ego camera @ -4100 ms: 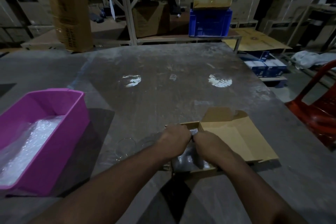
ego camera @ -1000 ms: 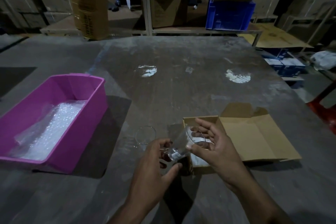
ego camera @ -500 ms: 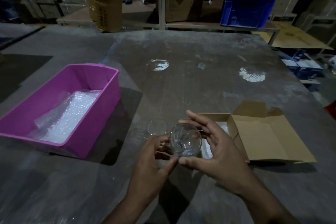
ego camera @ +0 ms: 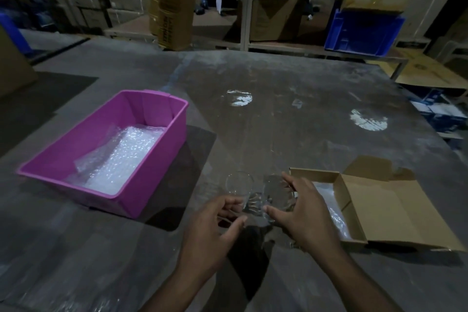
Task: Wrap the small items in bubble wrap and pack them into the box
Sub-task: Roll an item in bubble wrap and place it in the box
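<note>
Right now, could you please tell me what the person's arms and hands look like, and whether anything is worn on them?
Both forearms are bare as far as the frame shows: no sleeves, no gloves. The left hand and the right hand show no rings, and neither wrist shows a watch or band. The light is dim, so small details such as fine jewellery or marks cannot be ruled out.

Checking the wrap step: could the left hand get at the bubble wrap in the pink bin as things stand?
Probably yes: the pink bin is open-topped, the bubble wrap lies uncovered, nothing stands between, though the left hand touches the glass.
</note>
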The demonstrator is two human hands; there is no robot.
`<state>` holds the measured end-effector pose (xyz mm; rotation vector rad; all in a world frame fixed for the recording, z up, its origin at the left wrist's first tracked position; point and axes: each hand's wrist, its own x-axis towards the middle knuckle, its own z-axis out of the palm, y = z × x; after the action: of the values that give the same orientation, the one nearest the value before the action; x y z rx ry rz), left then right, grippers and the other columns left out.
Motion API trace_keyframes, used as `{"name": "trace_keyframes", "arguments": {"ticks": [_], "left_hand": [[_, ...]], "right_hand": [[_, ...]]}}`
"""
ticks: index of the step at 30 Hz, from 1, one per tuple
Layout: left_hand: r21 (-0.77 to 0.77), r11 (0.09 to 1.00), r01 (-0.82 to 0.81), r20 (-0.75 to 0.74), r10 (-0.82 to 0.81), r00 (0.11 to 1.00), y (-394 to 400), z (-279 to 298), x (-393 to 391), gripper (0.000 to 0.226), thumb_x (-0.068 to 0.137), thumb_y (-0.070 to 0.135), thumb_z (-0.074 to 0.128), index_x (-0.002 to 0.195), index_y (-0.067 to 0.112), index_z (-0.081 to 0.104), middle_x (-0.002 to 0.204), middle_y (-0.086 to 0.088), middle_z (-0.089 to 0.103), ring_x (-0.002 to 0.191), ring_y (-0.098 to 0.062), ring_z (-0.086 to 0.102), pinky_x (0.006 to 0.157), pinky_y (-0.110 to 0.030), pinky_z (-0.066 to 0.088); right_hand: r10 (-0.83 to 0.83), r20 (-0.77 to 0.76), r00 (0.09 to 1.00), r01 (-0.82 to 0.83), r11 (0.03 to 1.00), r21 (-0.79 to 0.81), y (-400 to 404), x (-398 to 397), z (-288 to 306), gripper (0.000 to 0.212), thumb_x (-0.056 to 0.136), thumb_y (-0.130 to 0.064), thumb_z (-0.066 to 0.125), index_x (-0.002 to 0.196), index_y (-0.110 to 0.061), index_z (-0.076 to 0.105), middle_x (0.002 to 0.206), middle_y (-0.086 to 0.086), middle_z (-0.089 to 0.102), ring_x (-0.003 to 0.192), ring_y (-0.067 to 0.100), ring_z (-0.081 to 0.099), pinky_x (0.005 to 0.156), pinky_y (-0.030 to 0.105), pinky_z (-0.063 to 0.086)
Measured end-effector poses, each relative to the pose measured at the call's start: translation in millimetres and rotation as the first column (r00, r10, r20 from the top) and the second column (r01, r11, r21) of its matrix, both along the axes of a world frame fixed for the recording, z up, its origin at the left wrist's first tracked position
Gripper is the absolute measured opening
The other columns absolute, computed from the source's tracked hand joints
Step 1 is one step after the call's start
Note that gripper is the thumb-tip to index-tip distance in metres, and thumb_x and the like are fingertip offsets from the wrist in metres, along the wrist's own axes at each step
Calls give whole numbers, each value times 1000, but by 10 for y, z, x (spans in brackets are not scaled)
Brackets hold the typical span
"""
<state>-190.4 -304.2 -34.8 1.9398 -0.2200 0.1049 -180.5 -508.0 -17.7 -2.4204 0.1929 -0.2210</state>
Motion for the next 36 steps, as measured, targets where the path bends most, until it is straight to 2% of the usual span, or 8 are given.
{"name": "trace_keyframes", "arguments": {"ticks": [6,13,16,18,24,29,32,36], "left_hand": [[-11,1000,-12,20,13,1000,157,-13,13,26,84,7,80,98,28,74,88,14,73,82,-8,71,71,-18,54],[39,999,-15,66,12,998,407,34,44,21,85,13,80,98,29,74,89,20,72,82,-4,71,74,-26,57],[56,998,-24,105,18,994,529,95,75,20,85,17,80,99,30,74,91,20,72,83,-3,70,74,-27,58],[52,998,-40,124,33,992,631,139,108,19,86,18,79,100,29,73,91,20,71,84,-3,70,73,-27,58],[-26,991,-134,177,136,975,1072,334,215,16,88,18,79,101,27,74,92,19,74,86,-3,72,77,-30,59],[-46,967,-252,237,255,937,1562,515,270,13,88,18,78,98,26,75,89,16,74,84,-5,72,73,-29,58],[-13,934,-357,216,352,911,1916,506,397,15,88,19,78,100,26,73,86,13,74,77,-7,71,68,-36,60],[226,882,-414,186,378,907,2328,420,607,25,86,29,79,109,25,72,91,13,73,82,-1,69,78,-36,60]], "right_hand": [[45,-2,999,-45,996,-82,99,47,-121,79,69,-38,88,139,-27,52,132,-11,54,120,8,53,99,23,44],[31,-23,999,-33,994,-108,158,89,-124,82,70,-38,88,142,-25,49,137,-7,55,122,9,53,102,27,45],[47,-66,997,-59,980,-188,178,78,-60,89,71,-38,87,147,-24,43,141,-3,52,130,13,43,106,28,39],[48,-17,999,-51,966,-254,219,56,33,90,69,-38,89,146,-22,45,138,0,52,130,16,39,104,29,36],[245,266,932,-198,961,-191,780,101,392,47,74,-25,87,116,-27,67,113,-11,62,108,10,53,91,36,49],[372,351,859,-386,922,-33,1601,435,664,15,86,-21,76,100,-27,74,97,-18,64,98,4,60,83,26,51],[452,308,838,-460,887,-50,2112,792,661,12,87,-20,74,98,-23,76,93,-14,69,87,3,64,81,29,55],[582,58,811,-541,784,-305,2722,1260,544,24,88,-30,69,110,-21,73,106,-7,72,98,11,65,87,35,53]]}}
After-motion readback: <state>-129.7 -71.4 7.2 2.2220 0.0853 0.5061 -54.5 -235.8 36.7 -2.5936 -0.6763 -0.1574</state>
